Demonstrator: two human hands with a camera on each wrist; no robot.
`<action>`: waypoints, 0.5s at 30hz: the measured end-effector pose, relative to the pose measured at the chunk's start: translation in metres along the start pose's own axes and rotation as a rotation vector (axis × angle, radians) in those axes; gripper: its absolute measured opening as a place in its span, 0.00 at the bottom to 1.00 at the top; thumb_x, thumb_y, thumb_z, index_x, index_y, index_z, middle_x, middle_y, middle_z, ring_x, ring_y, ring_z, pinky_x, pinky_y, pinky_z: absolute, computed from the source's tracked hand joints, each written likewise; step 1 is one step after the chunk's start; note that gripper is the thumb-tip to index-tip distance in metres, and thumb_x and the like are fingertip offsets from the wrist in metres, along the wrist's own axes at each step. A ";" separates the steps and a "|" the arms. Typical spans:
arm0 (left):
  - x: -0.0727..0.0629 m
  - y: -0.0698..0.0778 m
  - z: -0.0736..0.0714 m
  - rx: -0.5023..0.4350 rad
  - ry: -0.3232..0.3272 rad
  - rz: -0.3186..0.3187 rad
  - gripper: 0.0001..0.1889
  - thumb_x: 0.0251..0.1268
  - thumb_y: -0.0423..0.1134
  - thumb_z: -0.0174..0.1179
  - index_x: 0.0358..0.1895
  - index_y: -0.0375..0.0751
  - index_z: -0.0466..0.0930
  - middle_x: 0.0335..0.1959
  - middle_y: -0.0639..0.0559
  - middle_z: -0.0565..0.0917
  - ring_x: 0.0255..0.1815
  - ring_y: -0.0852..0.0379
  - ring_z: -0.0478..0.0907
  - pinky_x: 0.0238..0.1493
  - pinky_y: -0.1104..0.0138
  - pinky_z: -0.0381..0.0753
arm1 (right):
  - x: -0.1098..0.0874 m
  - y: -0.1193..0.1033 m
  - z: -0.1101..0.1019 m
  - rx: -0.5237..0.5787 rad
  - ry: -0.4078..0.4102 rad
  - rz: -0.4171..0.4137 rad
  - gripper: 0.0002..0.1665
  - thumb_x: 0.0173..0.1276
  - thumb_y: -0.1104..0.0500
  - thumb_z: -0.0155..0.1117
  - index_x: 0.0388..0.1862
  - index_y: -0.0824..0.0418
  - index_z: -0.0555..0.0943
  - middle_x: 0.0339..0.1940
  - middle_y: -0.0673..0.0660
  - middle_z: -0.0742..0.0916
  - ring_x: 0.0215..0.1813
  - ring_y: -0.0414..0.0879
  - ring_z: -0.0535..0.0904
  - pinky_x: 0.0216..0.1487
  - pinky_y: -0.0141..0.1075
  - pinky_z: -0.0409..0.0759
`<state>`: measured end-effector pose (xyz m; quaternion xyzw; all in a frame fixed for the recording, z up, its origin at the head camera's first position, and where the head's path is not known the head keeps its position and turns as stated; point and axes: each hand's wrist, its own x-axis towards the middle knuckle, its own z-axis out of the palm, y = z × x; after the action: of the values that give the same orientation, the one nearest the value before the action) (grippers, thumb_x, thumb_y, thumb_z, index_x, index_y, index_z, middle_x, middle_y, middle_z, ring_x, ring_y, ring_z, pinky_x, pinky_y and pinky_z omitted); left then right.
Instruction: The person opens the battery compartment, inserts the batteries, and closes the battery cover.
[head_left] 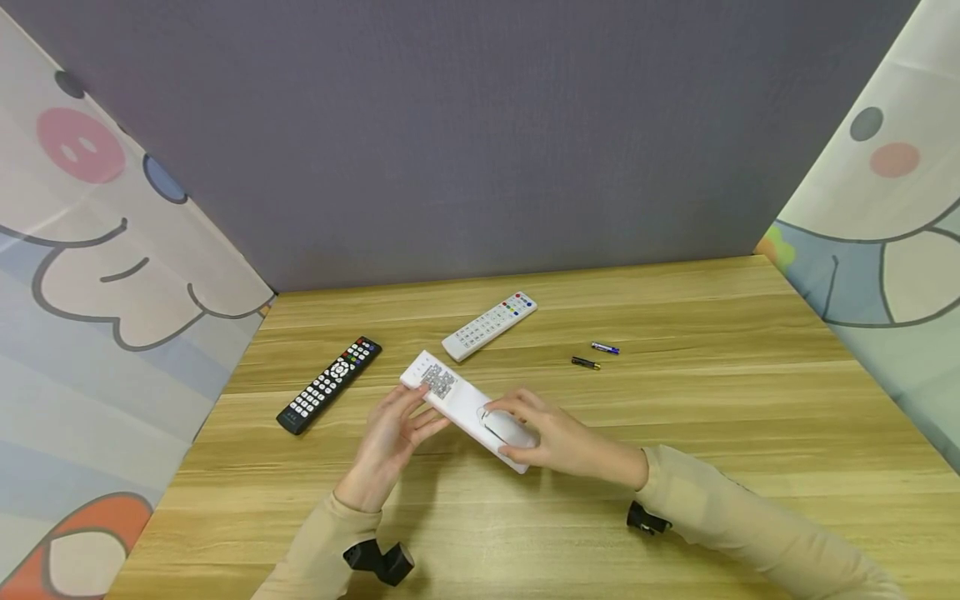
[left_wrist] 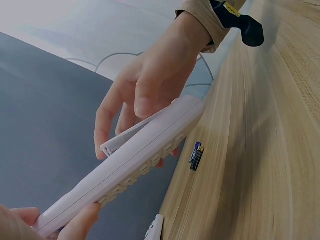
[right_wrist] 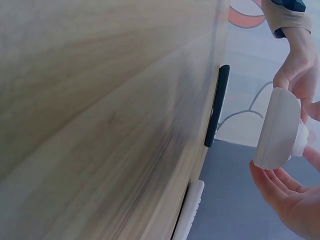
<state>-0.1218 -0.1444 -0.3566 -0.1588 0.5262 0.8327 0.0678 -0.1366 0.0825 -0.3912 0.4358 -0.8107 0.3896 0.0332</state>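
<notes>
A white remote control [head_left: 467, 410] is held above the table with its back up, showing a printed label near one end. My left hand [head_left: 388, 440] grips the labelled end between thumb and fingers. At the other end, my right hand [head_left: 561, 440] pinches the battery cover [head_left: 507, 428]. In the left wrist view the cover [left_wrist: 125, 136] stands tilted up, one edge lifted off the back of the remote [left_wrist: 145, 145], whose buttons face downward. The right wrist view shows the remote's rounded end [right_wrist: 278, 132] with right fingers along it. The inside of the battery compartment is hidden.
Two small batteries, one blue and silver [head_left: 605, 348], one black and gold [head_left: 586, 363], lie on the wooden table [head_left: 720, 350] to the right. A second white remote [head_left: 490, 326] lies behind the hands, a black remote [head_left: 330, 385] to the left. A grey panel [head_left: 510, 150] stands at the back.
</notes>
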 end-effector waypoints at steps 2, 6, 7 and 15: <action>0.000 0.000 0.000 0.002 -0.001 0.000 0.20 0.62 0.29 0.47 0.58 0.30 0.60 0.41 0.47 0.76 0.37 0.48 0.79 0.45 0.58 0.80 | 0.000 0.000 0.000 -0.021 -0.013 0.000 0.30 0.56 0.56 0.64 0.58 0.58 0.68 0.50 0.56 0.74 0.45 0.43 0.72 0.41 0.29 0.78; 0.001 -0.001 0.000 0.003 -0.002 0.002 0.20 0.62 0.30 0.47 0.57 0.30 0.61 0.41 0.46 0.76 0.37 0.48 0.79 0.45 0.58 0.80 | -0.001 0.000 0.001 -0.049 -0.033 0.001 0.32 0.55 0.54 0.64 0.59 0.58 0.67 0.51 0.56 0.74 0.45 0.44 0.72 0.43 0.30 0.79; 0.001 -0.001 0.000 0.002 -0.002 0.002 0.19 0.62 0.30 0.47 0.57 0.30 0.61 0.41 0.46 0.76 0.37 0.48 0.79 0.45 0.58 0.80 | -0.001 0.000 0.001 -0.055 -0.036 0.000 0.33 0.55 0.54 0.64 0.59 0.58 0.66 0.51 0.56 0.73 0.45 0.44 0.72 0.43 0.31 0.78; 0.002 -0.002 0.000 0.005 -0.004 0.004 0.19 0.63 0.30 0.47 0.57 0.30 0.61 0.40 0.46 0.75 0.37 0.47 0.78 0.45 0.57 0.79 | -0.004 0.002 0.002 -0.081 -0.046 -0.039 0.37 0.52 0.53 0.66 0.61 0.58 0.64 0.52 0.55 0.72 0.47 0.42 0.72 0.44 0.30 0.78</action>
<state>-0.1227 -0.1439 -0.3591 -0.1561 0.5286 0.8316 0.0674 -0.1350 0.0849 -0.3953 0.4589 -0.8176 0.3454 0.0398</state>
